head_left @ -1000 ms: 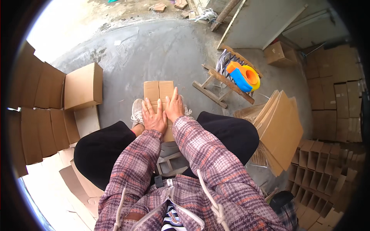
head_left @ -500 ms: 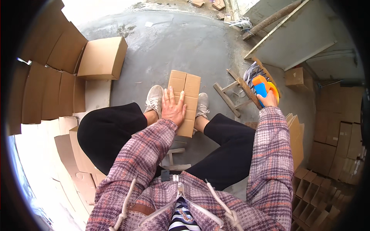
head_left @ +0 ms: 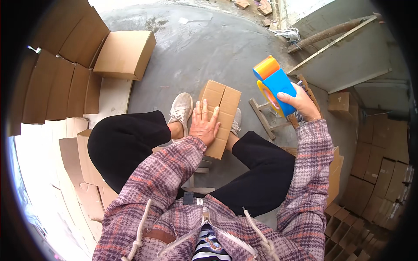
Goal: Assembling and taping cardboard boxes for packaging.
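Between my shoes stands a narrow cardboard box [head_left: 228,114], its two top flaps folded in so that a seam runs lengthwise between them. My left hand [head_left: 205,123] lies flat across the flaps, fingers spread and stretched toward the far end. To the right, my right hand [head_left: 301,103] grips a blue and orange tape dispenser [head_left: 278,82], held up apart from the box. A roll of tape in a yellow-orange ring shows at the dispenser's left side. The box's underside is hidden.
Stacked cardboard boxes [head_left: 52,87] rise at the left, with one larger box [head_left: 124,52] beside them. A wooden stool or frame [head_left: 263,117] stands right of my box. Flat cardboard pieces [head_left: 334,174] stand by my right leg. More boxes [head_left: 370,174] fill the right side.
My right hand has lifted the tape dispenser off the wooden stand and turned it toward the box. My left hand stays on the flaps. The view has shifted slightly.
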Demonstrator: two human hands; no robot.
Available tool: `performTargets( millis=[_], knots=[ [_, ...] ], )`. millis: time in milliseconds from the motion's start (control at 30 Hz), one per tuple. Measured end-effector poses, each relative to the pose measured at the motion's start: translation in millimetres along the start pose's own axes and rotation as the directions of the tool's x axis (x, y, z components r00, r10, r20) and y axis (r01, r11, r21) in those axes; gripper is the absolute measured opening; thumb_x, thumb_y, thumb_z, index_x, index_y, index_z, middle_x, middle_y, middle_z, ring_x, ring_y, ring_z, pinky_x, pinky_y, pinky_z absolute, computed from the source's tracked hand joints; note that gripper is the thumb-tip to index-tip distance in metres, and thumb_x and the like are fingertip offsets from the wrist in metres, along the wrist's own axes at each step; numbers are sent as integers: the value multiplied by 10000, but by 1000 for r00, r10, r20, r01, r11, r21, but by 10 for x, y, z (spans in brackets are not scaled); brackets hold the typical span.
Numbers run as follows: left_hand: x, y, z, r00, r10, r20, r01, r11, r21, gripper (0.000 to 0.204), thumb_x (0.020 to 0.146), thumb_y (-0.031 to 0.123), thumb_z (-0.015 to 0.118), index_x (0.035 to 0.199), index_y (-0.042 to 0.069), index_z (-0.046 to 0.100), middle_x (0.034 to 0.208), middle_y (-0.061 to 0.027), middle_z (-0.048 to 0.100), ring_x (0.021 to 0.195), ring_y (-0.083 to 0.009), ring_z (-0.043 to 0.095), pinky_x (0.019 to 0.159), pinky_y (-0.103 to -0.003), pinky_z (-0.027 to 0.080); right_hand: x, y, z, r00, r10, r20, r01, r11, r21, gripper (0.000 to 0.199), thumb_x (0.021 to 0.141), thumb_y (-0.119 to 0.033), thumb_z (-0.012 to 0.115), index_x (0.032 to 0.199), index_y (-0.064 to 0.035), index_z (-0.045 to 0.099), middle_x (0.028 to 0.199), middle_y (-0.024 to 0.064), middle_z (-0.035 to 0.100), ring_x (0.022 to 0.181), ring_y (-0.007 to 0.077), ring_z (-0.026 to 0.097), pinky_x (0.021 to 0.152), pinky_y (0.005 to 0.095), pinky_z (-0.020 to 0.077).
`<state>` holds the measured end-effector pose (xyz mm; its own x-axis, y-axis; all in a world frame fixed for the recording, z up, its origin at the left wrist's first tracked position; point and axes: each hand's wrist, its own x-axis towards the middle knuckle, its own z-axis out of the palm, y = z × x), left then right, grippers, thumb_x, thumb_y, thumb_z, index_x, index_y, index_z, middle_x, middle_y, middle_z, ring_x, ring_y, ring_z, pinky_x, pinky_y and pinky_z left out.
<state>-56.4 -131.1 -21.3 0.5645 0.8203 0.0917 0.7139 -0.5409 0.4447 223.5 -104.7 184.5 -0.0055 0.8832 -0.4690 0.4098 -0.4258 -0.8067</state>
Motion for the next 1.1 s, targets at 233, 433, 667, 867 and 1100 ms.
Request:
performTargets(
  millis=[233,433,667,867,1100],
  knots=[
    [11,58,-17,999,-4,-46,2,999,-52,534,860,337,551,1331,119,427,1441,-275,197,1335,-452,193,1074,-535,201,669,89,546,953,112,282,-49,974,-219,656,697,-478,731,1095,19,568,940,85,623,852,141,581,778,283,463],
    [21,50,-28,999,-7,-50,2,994,-111,547,842,320,575,1327,111,433,1449,-269,188,1342,-454,179,1076,-541,205,813,71,659,904,157,398,-69,971,-229,615,715,-445,722,1089,19,570,927,76,636,834,129,588,782,278,468],
    [40,75,-137,993,-28,-116,2,976,-219,389,848,192,551,1214,66,518,1368,-214,363,1284,-400,323,1027,-479,315,990,-49,822,866,317,386,-163,910,-382,671,674,-496,728,1058,36,585,920,116,630,849,180,588,772,300,460],
    [258,-535,179,739,-587,331,231,-241,-943,245,936,238,474,1064,49,564,986,-32,603,917,-118,568,805,-259,447,1073,-49,939,856,344,386,-204,911,-359,657,678,-490,724,1058,28,587,917,110,631,850,178,591,771,297,460],
    [628,-676,-243,792,-198,577,480,-381,-790,436,908,495,484,1055,103,604,983,6,596,947,-87,508,811,-250,400,1006,-47,860,858,335,390,-203,918,-342,564,740,-380,716,1097,23,545,864,66,629,709,111,604,668,252,501]
  ],
)
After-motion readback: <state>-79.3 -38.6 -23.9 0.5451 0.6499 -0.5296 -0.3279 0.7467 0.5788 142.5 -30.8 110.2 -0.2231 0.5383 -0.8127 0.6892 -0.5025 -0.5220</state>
